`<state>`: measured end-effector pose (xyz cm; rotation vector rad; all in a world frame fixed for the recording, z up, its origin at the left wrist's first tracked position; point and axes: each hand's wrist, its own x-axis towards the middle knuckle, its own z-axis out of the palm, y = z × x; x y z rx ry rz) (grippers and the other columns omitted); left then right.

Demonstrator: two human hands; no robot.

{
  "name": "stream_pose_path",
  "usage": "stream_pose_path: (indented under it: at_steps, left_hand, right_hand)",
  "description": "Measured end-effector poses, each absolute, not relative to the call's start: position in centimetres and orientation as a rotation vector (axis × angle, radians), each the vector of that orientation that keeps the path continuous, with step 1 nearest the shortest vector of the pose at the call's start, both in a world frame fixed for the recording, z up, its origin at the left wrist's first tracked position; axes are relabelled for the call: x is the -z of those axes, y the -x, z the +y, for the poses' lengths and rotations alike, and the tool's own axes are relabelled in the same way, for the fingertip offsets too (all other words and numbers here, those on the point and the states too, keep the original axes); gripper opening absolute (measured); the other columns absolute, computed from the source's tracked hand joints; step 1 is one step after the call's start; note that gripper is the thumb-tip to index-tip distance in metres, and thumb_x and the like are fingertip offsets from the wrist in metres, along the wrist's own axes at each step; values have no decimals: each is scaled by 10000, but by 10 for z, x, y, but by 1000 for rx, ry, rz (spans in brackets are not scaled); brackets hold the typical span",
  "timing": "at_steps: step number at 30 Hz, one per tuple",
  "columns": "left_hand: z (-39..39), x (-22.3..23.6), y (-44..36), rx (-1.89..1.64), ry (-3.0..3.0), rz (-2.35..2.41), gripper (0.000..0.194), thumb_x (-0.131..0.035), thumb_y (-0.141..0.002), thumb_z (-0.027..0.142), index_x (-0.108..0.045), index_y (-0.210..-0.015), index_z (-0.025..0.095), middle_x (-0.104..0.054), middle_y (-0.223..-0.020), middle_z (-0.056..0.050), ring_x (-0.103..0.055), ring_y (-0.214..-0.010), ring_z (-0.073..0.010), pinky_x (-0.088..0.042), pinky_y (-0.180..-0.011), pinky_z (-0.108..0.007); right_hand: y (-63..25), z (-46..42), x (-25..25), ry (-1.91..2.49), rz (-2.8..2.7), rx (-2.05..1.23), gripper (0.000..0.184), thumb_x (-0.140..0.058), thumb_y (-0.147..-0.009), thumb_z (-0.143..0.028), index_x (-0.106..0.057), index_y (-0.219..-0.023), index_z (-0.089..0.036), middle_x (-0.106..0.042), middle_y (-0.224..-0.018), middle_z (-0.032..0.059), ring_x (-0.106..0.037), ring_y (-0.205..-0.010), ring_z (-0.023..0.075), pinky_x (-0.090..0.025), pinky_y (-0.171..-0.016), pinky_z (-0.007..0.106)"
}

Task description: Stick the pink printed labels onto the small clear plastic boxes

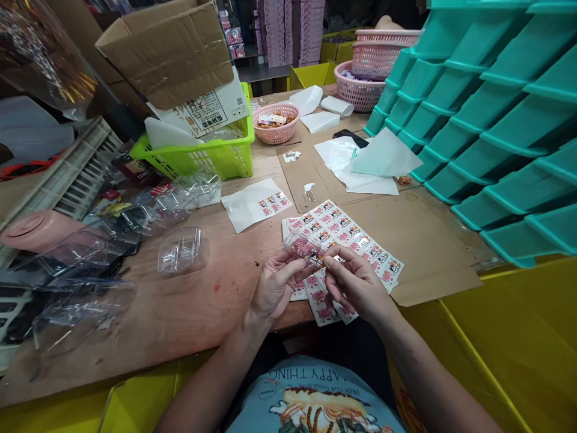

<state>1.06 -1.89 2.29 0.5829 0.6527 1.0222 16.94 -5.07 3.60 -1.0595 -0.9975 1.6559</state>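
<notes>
A small clear plastic case (pixel 301 243) with a pink printed sticker (pixel 315 257) on its face is held between my two hands above the table edge. My left hand (pixel 280 279) grips its left and lower side, the thumb lying across the front. At the right end, my right hand (pixel 354 279) pinches the case's edge between thumb and fingers; whether it also grips the sticker's corner I cannot tell. Under the hands lie overlapping sheets of stickers (pixel 367 243) with pink lettering and cartoon figures. A partly used sticker sheet (pixel 246 204) rests farther left.
Clear plastic packaging (pixel 183 249) and a pink bottle (pixel 40 234) are on the left. Behind stand a green basket (pixel 193 159) holding a cardboard box and a pink basket (pixel 286 129) of small brown items. Stacked teal bins (pixel 491 144) rise at right, near loose white papers (pixel 383 156).
</notes>
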Motion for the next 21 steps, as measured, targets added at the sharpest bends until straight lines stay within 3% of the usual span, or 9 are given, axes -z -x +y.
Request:
stream_pose_path:
  at_steps: [7,14,21]
  left_hand:
    - [-17,-22,-9,-1033,-575,650,242,-701,-773,99,-739,-1006,155,-756,-1051,-63,-693,-1014,-211,-539,-961,-385]
    - [-19,-22,-10,-1035,-585,647,257,-698,-774,101,-737,-1018,173,-752,-1075,-55,-682,-1059,-229,-515,-1007,-426]
    - [-19,-21,-8,-1058,-629,647,198,-683,-789,104,-744,-964,175,-759,-1044,-45,-683,-1056,-219,-517,-1001,-399]
  right_hand:
    - [-170,-51,-34,1103,-1013,-1625,301,-545,-920,-519,-461,-914,-230,-553,-438,-87,-303,-248,49,-289,-298,150]
    - [-168,-50,-35,1188,-1070,-1557,282,-516,-938,-510,-468,-918,-233,-553,-433,-79,-336,-248,70,-216,-259,139]
    - [-161,-50,-41,1295,-1130,-1391,259,-520,-942,-457,-477,-865,-214,-510,-403,-83,-329,-259,55,-230,-281,131]
